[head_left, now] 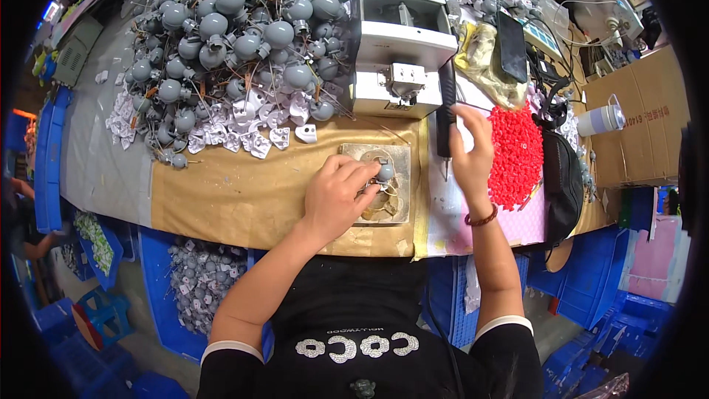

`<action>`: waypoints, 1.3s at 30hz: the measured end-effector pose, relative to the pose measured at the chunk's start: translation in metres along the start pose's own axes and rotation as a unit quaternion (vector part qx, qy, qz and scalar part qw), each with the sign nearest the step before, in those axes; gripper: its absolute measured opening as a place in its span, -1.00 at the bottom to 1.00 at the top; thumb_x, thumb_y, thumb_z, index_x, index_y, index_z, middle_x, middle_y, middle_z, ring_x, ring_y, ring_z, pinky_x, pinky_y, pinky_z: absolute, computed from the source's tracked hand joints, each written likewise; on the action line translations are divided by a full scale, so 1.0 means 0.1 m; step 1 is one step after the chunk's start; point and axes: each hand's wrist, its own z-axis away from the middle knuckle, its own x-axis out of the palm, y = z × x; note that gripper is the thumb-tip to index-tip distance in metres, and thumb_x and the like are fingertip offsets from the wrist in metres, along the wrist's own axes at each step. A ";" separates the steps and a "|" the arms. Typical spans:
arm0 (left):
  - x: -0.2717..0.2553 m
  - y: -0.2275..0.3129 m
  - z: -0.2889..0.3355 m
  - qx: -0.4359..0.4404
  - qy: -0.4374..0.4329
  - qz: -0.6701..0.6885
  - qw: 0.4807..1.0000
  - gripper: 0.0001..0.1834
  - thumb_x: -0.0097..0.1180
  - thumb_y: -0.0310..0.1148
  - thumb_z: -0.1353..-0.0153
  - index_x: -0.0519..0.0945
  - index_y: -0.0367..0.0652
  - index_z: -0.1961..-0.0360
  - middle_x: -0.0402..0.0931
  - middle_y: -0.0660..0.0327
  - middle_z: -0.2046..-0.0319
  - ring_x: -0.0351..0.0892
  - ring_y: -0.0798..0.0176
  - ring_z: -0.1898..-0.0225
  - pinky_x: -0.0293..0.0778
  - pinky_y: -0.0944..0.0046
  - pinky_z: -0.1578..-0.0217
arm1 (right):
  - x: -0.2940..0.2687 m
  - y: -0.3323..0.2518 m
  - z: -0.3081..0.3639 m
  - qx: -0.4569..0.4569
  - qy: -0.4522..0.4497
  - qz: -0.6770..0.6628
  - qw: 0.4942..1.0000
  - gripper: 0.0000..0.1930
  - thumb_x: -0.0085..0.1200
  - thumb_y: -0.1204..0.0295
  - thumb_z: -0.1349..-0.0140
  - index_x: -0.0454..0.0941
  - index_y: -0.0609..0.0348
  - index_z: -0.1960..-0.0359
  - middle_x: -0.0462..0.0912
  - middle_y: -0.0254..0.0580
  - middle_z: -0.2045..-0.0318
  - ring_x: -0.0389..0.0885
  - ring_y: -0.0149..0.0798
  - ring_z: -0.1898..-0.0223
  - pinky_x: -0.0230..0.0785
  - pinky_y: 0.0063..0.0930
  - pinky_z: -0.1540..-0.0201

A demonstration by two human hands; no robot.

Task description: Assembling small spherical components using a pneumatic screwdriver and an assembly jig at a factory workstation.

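My left hand (pixel 336 199) is closed on a grey ball-shaped part (pixel 385 171), its fingers and thumb pinching it. That part sits on a square block (pixel 400 207) with a rounded recess, and my fingers hide some of it. Beside a black electric screwdriver (pixel 446 107), my right hand (pixel 473 151) has its thumb and forefinger apart. The fingertips come right up to the tool's right side; a firm hold on it does not show. The screwdriver's thin bit points toward my side of the table.
Grey ball parts with wires (pixel 244 44) are heaped at the far left, with white plastic pieces (pixel 244 122) before them. A metal machine (pixel 402 44) stands behind the block. Red small parts (pixel 515 155), a phone (pixel 511 46) and a black bag (pixel 561 185) lie right. Below-left is a blue bin (pixel 159 281).
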 end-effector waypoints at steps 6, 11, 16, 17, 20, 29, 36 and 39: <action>0.00 0.02 0.01 0.006 -0.004 -0.012 1.000 -0.66 0.39 -0.38 -0.09 0.70 -0.09 0.06 0.70 0.29 0.14 0.57 0.12 0.15 0.57 0.19 0.12 | 0.33 -0.65 0.15 0.031 -0.198 -0.099 0.975 -0.90 0.33 0.52 -0.24 0.72 0.25 0.24 0.65 -0.20 0.30 0.57 -0.22 0.20 0.44 -0.40 0.16; -0.05 0.04 0.00 -0.003 -0.007 0.012 1.000 -0.68 0.42 -0.42 -0.09 0.71 -0.13 0.10 0.72 0.22 0.16 0.64 0.09 0.20 0.58 0.15 0.15 | 0.46 -0.84 -0.04 0.101 -0.070 -0.242 0.963 -0.91 0.23 0.51 -0.38 0.68 0.30 0.26 0.62 -0.26 0.31 0.54 -0.43 0.27 0.40 -0.54 0.18; -0.45 0.03 0.11 0.020 -0.031 0.030 0.999 -0.70 0.35 -0.41 -0.16 0.69 -0.12 0.05 0.69 0.20 0.16 0.65 0.07 0.20 0.58 0.12 0.16 | 0.34 -0.84 -0.06 0.147 -0.155 -0.338 0.917 -0.88 0.23 0.49 -0.39 0.71 0.31 0.18 0.68 -0.26 0.25 0.59 -0.43 0.24 0.44 -0.55 0.14; -0.65 0.02 0.20 0.022 -0.053 0.004 0.998 -0.71 0.35 -0.41 -0.16 0.70 -0.12 0.06 0.68 0.18 0.16 0.65 0.05 0.21 0.58 0.11 0.16 | 0.29 -0.79 -0.05 0.120 -0.174 -0.312 0.926 -0.88 0.22 0.49 -0.39 0.71 0.30 0.18 0.69 -0.25 0.24 0.61 -0.43 0.22 0.45 -0.55 0.13; -1.64 0.10 0.44 -0.078 -0.245 -0.120 0.959 -0.69 0.35 -0.45 -0.11 0.70 -0.12 0.07 0.68 0.13 0.19 0.65 -0.01 0.19 0.57 0.06 0.15 | -0.08 -0.40 -0.04 0.086 -0.200 -0.212 0.953 -0.87 0.22 0.51 -0.37 0.73 0.28 0.14 0.75 -0.21 0.22 0.67 -0.42 0.18 0.50 -0.54 0.07; -1.81 -0.26 0.30 -0.036 -0.136 -0.243 0.960 -0.60 0.29 -0.57 -0.01 0.67 -0.21 0.05 0.61 0.04 0.16 0.56 -0.12 0.07 0.51 -0.01 0.01 | -0.88 0.80 -0.25 -0.126 -0.143 0.336 0.923 -0.75 0.15 0.66 -0.07 0.69 0.16 0.21 0.67 -0.12 0.24 0.57 0.04 0.11 0.46 -0.14 0.05; -0.51 -0.78 -0.33 0.165 -0.088 -0.339 0.922 -0.66 0.14 -0.40 -0.11 0.66 -0.09 0.05 0.53 0.18 0.00 0.47 0.09 -0.10 0.42 0.11 -0.04 | -0.85 1.18 -0.26 -0.150 -0.182 0.393 0.889 -0.77 0.08 0.64 -0.06 0.65 0.18 0.23 0.61 -0.10 0.28 0.53 0.04 0.13 0.44 -0.14 0.03; -0.50 -0.88 -0.38 0.198 -0.098 -0.370 0.902 -0.74 0.12 -0.39 -0.13 0.63 -0.11 0.13 0.51 0.21 0.06 0.45 0.13 -0.09 0.38 0.18 0.03 | -0.86 1.24 -0.27 -0.142 -0.187 0.401 0.886 -0.81 0.06 0.64 -0.10 0.62 0.23 0.24 0.61 -0.03 0.28 0.53 0.08 0.12 0.44 -0.11 0.01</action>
